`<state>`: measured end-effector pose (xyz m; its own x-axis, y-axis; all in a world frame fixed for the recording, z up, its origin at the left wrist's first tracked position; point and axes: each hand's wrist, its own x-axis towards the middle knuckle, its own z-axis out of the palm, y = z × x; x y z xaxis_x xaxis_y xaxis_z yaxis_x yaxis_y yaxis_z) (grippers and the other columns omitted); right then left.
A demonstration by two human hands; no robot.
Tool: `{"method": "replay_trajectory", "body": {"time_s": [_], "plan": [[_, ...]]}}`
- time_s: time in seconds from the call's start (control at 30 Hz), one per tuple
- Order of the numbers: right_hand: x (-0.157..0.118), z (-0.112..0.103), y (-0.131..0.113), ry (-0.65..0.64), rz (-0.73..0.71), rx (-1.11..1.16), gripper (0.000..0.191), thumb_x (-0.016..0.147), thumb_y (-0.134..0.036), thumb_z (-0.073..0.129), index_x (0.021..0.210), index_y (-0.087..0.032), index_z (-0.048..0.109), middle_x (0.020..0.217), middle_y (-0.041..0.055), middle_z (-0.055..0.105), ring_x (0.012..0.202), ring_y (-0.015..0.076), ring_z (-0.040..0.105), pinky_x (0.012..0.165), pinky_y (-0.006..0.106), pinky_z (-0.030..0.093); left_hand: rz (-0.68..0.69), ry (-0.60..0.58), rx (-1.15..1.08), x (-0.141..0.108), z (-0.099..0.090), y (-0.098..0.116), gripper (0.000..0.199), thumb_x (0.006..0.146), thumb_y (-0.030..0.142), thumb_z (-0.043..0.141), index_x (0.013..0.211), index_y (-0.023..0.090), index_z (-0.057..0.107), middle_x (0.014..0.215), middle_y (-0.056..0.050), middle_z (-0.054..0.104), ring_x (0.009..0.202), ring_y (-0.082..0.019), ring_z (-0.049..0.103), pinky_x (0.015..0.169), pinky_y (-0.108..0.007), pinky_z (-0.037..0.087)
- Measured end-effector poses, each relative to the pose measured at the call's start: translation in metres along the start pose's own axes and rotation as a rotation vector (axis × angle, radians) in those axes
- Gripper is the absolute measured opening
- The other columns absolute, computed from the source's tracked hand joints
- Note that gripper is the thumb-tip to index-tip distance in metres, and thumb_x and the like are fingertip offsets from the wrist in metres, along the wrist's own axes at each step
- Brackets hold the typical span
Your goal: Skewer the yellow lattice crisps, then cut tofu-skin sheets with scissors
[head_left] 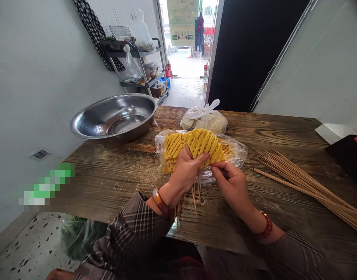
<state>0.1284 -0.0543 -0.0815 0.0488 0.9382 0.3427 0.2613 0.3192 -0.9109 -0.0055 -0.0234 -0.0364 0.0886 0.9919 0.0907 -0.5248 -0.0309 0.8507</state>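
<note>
The yellow latticed piece is up in the person's grasp, over the middle of the desk. The left hand clasps it, thumb pressed flat on its face; the right hand has its fingertips drawn together at the lower right edge, and I can't tell whether they pinch the piece itself or a thin stick.

Under it, more yellow pieces lie on clear plastic wrapping. Several thin sticks poke out below the hands toward the near edge of the desk, so I'd judge some of the pieces are already on sticks. A good bundle of loose sticks lies along the right side, unused by the look of it, so plenty seems left to do.

Farther out, a knotted plastic bag sits near the far edge and a steel basin at the far left corner.

The left hand covers where the sticks meet the pieces, so I can't count how many are done. The bag's pale contents are blurred by its plastic, and the loose sticks run out of sight on the right.
</note>
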Motion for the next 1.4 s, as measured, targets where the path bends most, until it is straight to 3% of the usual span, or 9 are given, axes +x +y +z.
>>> {"method": "replay_trajectory", "body": {"time_s": [0.43, 0.63, 0.8, 0.93, 1.13, 1.27, 1.4], "plan": [[0.002, -0.004, -0.008, -0.016, -0.179, -0.03, 0.013, 0.091, -0.026, 0.06, 0.094, -0.025, 0.072, 0.093, 0.0033, 0.075, 0.088, 0.0196, 0.069, 0.08, 0.034, 0.053, -0.002, 0.026, -0.042, 0.002, -0.004, 0.003, 0.033, 0.069, 0.021, 0.08, 0.098, 0.016, 0.064, 0.102, -0.005, 0.073, 0.1, -0.022, 0.069, 0.097, -0.039, 0.052], [0.0, -0.003, -0.007, 0.007, -0.051, -0.024, 0.014, 0.09, -0.032, 0.061, 0.088, -0.022, 0.07, 0.082, 0.0032, 0.073, 0.076, 0.0188, 0.066, 0.07, 0.033, 0.051, -0.008, 0.027, -0.015, 0.0, -0.002, 0.0, 0.036, 0.07, 0.022, 0.08, 0.1, 0.016, 0.062, 0.103, -0.005, 0.072, 0.102, -0.022, 0.068, 0.097, -0.039, 0.051], [-0.001, -0.001, -0.007, -0.008, 0.034, 0.066, 0.017, 0.088, -0.036, 0.062, 0.086, -0.021, 0.07, 0.072, 0.0017, 0.067, 0.063, 0.0154, 0.059, 0.053, 0.027, 0.043, -0.004, 0.028, 0.025, -0.001, -0.002, -0.001, 0.038, 0.07, 0.023, 0.08, 0.102, 0.016, 0.06, 0.104, -0.006, 0.072, 0.102, -0.023, 0.067, 0.097, -0.04, 0.051], [0.001, 0.002, -0.005, -0.02, 0.169, 0.253, 0.024, 0.083, -0.045, 0.069, 0.082, -0.021, 0.066, 0.056, -0.0044, 0.056, 0.047, 0.0109, 0.047, 0.045, 0.024, 0.038, 0.007, 0.021, 0.047, 0.0, -0.004, -0.005, 0.037, 0.071, 0.024, 0.08, 0.101, 0.017, 0.06, 0.105, -0.006, 0.071, 0.104, -0.022, 0.066, 0.1, -0.04, 0.049], [0.004, 0.006, 0.0, 0.007, 0.308, 0.483, 0.032, 0.072, -0.046, 0.08, 0.078, -0.02, 0.063, 0.06, -0.0042, 0.059, 0.046, 0.0086, 0.047, 0.043, 0.022, 0.037, -0.016, 0.034, 0.092, -0.001, -0.007, -0.01, 0.037, 0.071, 0.025, 0.081, 0.1, 0.017, 0.06, 0.105, -0.006, 0.07, 0.101, -0.021, 0.066, 0.096, -0.039, 0.051], [0.004, 0.002, -0.003, -0.025, 0.312, 0.479, 0.029, 0.074, -0.045, 0.078, 0.079, -0.019, 0.065, 0.058, -0.0042, 0.057, 0.046, 0.0089, 0.048, 0.043, 0.021, 0.036, -0.003, 0.02, 0.063, 0.0, -0.006, -0.005, 0.034, 0.071, 0.023, 0.08, 0.099, 0.016, 0.061, 0.103, -0.005, 0.071, 0.097, -0.02, 0.067, 0.095, -0.038, 0.051], [0.004, -0.004, -0.008, -0.127, 0.219, 0.282, 0.025, 0.081, -0.044, 0.072, 0.084, -0.019, 0.07, 0.063, -0.0019, 0.06, 0.052, 0.0105, 0.051, 0.049, 0.023, 0.042, 0.049, 0.07, 0.008, 0.004, -0.006, 0.006, 0.037, 0.07, 0.022, 0.08, 0.102, 0.018, 0.063, 0.102, -0.004, 0.072, 0.098, -0.021, 0.068, 0.096, -0.039, 0.051]]}}
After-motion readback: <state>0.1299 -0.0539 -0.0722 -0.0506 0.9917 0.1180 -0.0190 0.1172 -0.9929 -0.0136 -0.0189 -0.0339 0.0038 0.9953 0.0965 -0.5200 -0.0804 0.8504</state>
